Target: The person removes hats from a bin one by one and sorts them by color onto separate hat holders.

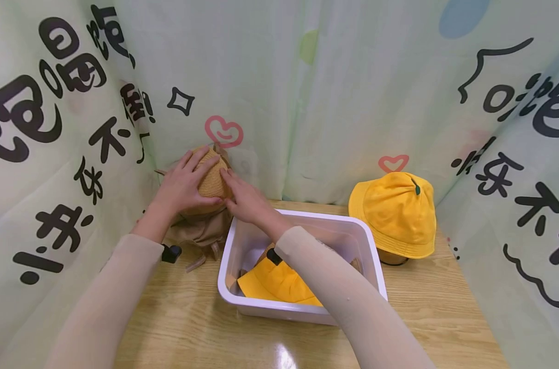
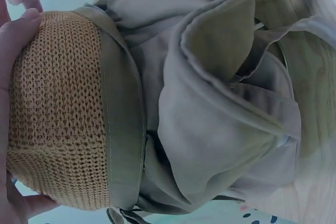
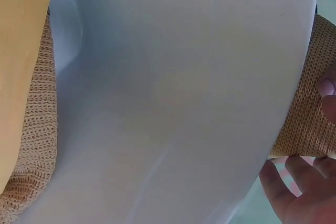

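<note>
A tan knitted hat crown (image 1: 213, 182) with a khaki fabric band and drooping cloth flap (image 2: 210, 98) stands at the back left of the table. My left hand (image 1: 183, 180) rests over the crown with its fingers spread. Against the crown's right side, my right hand (image 1: 250, 201) touches it with extended fingers. In the right wrist view, only part of the knitted crown (image 3: 310, 124) shows past the bin wall. What supports the hat from inside is hidden.
A white plastic bin (image 1: 302, 309) stands mid-table, under my right forearm. Inside lie a yellow hat (image 1: 272, 282) and tan knitted material (image 3: 39, 129). At the right, a yellow bucket hat (image 1: 394, 212) sits above something brown. Printed curtains (image 1: 261, 77) enclose the wooden table (image 1: 191, 328).
</note>
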Motion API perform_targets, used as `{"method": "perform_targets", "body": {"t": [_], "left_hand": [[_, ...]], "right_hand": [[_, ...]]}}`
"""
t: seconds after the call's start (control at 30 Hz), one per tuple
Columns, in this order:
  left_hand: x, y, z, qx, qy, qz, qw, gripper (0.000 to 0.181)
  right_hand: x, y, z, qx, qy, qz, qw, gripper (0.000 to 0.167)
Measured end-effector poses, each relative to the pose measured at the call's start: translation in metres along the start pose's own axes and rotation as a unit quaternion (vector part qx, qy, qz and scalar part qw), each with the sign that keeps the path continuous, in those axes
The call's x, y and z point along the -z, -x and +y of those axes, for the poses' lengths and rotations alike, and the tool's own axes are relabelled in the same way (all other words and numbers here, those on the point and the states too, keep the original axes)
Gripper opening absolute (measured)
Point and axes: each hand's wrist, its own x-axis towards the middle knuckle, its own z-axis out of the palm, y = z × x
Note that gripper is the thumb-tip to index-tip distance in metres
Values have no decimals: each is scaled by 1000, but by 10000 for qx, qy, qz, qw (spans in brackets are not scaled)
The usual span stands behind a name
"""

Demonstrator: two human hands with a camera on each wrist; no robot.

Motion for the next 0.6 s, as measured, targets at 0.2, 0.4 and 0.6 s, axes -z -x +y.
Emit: {"method": "perform_targets", "body": {"t": [0.2, 0.4, 0.6], "left_hand": [[-6, -1, 1, 120, 68, -117, 9998, 100], [-14, 2, 5, 32, -34, 62, 10000, 96], [-5, -6, 4, 335, 159, -346, 9987, 96]], "right_hand": [[-4, -1, 3, -73, -67, -37, 9999, 82], [-9, 3, 7, -148, -51, -46, 9999, 81], [-5, 1, 6, -71, -271, -11, 9996, 82]]}}
